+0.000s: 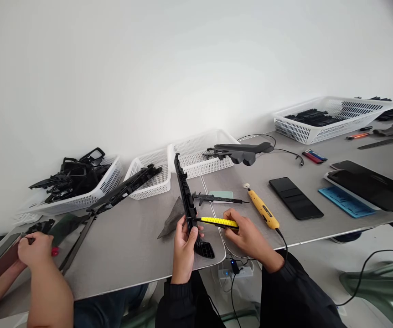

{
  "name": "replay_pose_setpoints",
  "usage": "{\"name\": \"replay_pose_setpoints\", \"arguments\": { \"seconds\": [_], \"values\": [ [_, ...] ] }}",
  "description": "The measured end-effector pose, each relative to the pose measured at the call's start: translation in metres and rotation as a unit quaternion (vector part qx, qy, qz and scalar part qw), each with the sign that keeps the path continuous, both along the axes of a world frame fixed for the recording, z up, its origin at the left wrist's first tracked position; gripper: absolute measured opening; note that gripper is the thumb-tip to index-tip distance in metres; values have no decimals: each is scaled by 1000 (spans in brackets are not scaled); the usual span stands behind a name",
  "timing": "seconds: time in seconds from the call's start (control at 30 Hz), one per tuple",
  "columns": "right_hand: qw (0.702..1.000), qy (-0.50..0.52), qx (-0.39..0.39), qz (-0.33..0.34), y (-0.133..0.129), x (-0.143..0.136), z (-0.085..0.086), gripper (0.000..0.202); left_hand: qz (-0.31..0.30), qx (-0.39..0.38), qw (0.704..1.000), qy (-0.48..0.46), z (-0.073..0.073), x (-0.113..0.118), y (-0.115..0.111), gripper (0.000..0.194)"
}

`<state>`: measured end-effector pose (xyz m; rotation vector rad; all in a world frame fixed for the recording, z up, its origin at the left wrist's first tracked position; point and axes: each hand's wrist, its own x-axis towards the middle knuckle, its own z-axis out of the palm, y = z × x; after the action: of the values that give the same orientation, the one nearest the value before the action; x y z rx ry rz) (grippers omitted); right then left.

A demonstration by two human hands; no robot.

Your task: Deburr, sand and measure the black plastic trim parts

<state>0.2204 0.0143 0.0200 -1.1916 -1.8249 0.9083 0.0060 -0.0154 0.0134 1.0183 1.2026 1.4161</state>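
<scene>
My left hand is wrapped round the lower part of a long black plastic part, which stands up at a slant over the table's front edge. In my right hand is a yellow utility knife, its tip against the black part just above my left fingers. Behind the part lies a dark grey cloth. A black caliper rests partly on a pale green pad, just right of the part. Farther right is a yellow rotary tool with a cable.
White baskets stand along the wall, several with black parts. A dark grey part lies across one. At right are a black phone, a blue tray and lighters. Another person's hands work at far left.
</scene>
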Motion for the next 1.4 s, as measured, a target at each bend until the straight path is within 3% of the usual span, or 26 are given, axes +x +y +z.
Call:
{"name": "replay_pose_setpoints", "arguments": {
  "seconds": [0.27,0.9,1.2,1.4],
  "values": [
    [998,13,14,-54,2,1,-4,11,-44,-18,999,-22,-3,-3,-4,59],
    [999,49,8,-8,-2,6,2,15,-36,8,999,-20,-11,-5,-1,66],
    [998,60,-10,27,-1,6,3,17,-53,4,998,-35,-3,-3,-3,73],
    [996,75,-26,45,-1,7,2,18,-66,-14,997,-43,-3,-7,-5,68]
  ]
}}
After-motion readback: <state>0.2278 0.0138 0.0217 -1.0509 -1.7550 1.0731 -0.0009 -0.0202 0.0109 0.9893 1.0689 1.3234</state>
